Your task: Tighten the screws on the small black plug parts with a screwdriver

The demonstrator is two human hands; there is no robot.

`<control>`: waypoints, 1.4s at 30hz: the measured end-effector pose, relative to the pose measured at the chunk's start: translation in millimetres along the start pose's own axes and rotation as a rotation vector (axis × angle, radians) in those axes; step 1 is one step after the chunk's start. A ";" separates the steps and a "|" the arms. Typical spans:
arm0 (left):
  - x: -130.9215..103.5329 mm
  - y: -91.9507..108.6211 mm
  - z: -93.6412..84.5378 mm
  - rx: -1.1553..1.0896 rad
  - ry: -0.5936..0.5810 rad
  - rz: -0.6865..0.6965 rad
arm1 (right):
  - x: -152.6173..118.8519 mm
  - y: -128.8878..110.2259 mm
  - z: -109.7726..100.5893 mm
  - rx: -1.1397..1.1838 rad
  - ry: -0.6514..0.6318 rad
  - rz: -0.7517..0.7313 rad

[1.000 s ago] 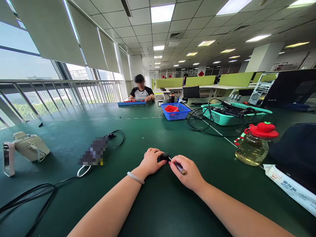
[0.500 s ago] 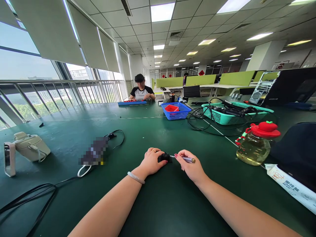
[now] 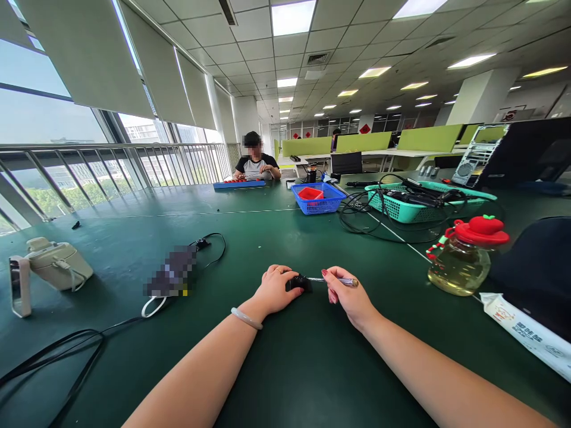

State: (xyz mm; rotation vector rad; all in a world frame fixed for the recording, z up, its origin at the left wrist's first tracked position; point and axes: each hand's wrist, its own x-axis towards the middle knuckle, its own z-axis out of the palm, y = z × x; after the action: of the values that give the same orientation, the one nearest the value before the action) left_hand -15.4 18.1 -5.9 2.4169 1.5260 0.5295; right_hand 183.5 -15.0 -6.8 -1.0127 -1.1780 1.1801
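My left hand (image 3: 273, 289) is closed on a small black part (image 3: 301, 283) and holds it down on the green table (image 3: 285, 368). The fingers cover much of the part, so its kind does not show. In my right hand (image 3: 350, 299) is a slim screwdriver (image 3: 317, 279), gripped by its handle and lying nearly level. Its thin metal shaft points left, and the tip meets the right end of the black part; whether it sits inside or only touches cannot be made out.
Left lie a blurred dark device (image 3: 172, 270) with cables and a beige case (image 3: 60, 264). Ahead are a blue basket (image 3: 319, 205) and a green basket (image 3: 392, 211) of cables. Right stand a red-lidded jar (image 3: 461, 267) and a white packet (image 3: 526, 333). Another person (image 3: 256, 163) sits opposite.
My right hand has shifted slightly right with the screwdriver, and more of its metal shaft shows. My left hand has stayed on the black part.
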 end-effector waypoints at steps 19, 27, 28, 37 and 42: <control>-0.5 0.3 -0.8 -0.010 0.012 0.014 | 9.4 -1.3 -8.8 0.238 0.079 0.102; -0.5 0.6 -1.0 -0.012 0.011 0.024 | 17.5 7.0 -11.3 0.100 0.226 0.116; -0.8 0.8 -1.2 -0.013 0.013 0.025 | 18.2 7.6 -11.8 0.108 0.240 0.116; -2.7 4.9 -4.1 -0.025 -0.001 0.076 | 21.4 8.8 -16.3 0.171 0.301 0.074; -3.5 6.6 -5.5 -0.041 -0.030 0.134 | 21.3 7.4 -16.5 0.136 0.241 0.070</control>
State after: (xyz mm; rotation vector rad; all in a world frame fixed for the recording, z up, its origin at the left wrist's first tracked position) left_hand -13.8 12.1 1.0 2.4966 1.3348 0.5423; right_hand 198.9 7.4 -13.5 -1.0669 -0.8676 1.1408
